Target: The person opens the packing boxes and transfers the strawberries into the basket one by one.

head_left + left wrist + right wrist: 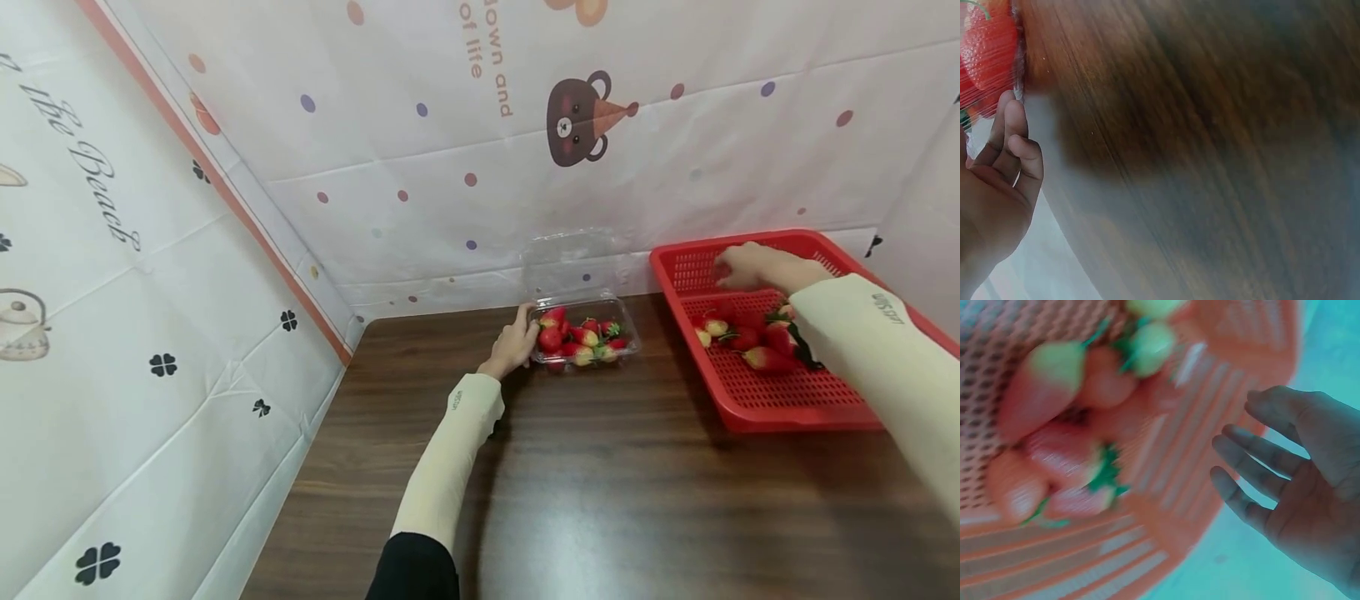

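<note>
A clear plastic clamshell box (632, 337) with strawberries (585, 336) in it stands at the table's back edge, its lid (570, 258) raised. My left hand (513, 340) holds the box at its left side; in the left wrist view its bent fingers (1016, 119) touch the box wall, while the thumb is mostly hidden. My right hand (768, 267) is over the back part of a red plastic basket (795, 419). In the right wrist view its fingers are relaxed, slightly bent and apart, with nothing between them. Several strawberries (1044, 390) lie in the basket, away from the fingertips.
The brown wooden table (600, 483) spreads out in front of the box and basket. A printed white cloth (420, 217) hangs behind them, with another cloth wall (187, 433) along the left. The basket's raised rim stands to the right of the box.
</note>
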The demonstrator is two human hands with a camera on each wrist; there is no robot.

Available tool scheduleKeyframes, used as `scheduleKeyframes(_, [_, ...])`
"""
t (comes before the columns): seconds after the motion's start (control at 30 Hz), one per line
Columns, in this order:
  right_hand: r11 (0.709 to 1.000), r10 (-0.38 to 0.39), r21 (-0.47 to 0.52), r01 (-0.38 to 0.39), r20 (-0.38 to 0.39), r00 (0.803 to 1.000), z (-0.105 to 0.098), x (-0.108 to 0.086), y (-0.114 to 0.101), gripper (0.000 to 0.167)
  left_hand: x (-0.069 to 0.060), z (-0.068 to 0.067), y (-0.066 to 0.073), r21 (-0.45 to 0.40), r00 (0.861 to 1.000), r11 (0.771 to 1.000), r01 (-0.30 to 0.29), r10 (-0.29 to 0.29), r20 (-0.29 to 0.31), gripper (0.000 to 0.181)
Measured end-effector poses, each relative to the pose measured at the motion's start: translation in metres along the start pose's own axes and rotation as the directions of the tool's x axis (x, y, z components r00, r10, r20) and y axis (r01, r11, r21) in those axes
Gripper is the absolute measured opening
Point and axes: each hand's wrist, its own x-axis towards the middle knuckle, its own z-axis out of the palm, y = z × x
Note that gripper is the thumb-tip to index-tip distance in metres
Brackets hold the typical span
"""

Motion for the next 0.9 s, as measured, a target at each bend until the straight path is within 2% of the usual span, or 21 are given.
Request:
scheduleKeyframes(0.17, [0.996,-0.091,-0.018,0.090,-0.068,0.994,-0.009,0.022,-0.042,0.028,0.002,0.001,-0.001,-0.146,1.000,0.989,0.020,-0.017,0.025,0.044])
scheduleKeyframes(0.27, [0.986,-0.164,-0.028,0.163,-0.087,0.982,-0.007,0.036,-0.070,0.024,0.005,0.002,-0.003,-0.258,0.999,0.965,0.039,-0.030,0.039,0.043])
scheduleKeyframes(0.37, [0.975,-0.220,-0.009,0.220,-0.064,0.973,-0.002,0.047,-0.100,0.023,0.007,0.004,-0.006,-0.331,0.998,0.942,0.062,-0.050,0.043,0.043])
scheduleKeyframes(0.57, [0.939,-0.342,0.015,0.343,-0.031,0.939,0.023,0.065,-0.153,0.023,0.007,0.005,-0.009,-0.392,0.996,0.916,0.091,-0.084,0.035,0.042])
scheduleKeyframes(0.77, [0.896,-0.437,0.092,0.434,0.018,0.899,0.059,0.079,-0.185,0.032,0.006,0.001,-0.007,-0.416,0.994,0.903,0.109,-0.099,0.045,0.041])
scheduleKeyframes(0.9, [0.903,-0.425,0.077,0.422,0.023,0.905,0.071,0.083,-0.192,0.037,0.007,-0.001,-0.005,-0.418,0.995,0.903,0.100,-0.084,0.056,0.042])
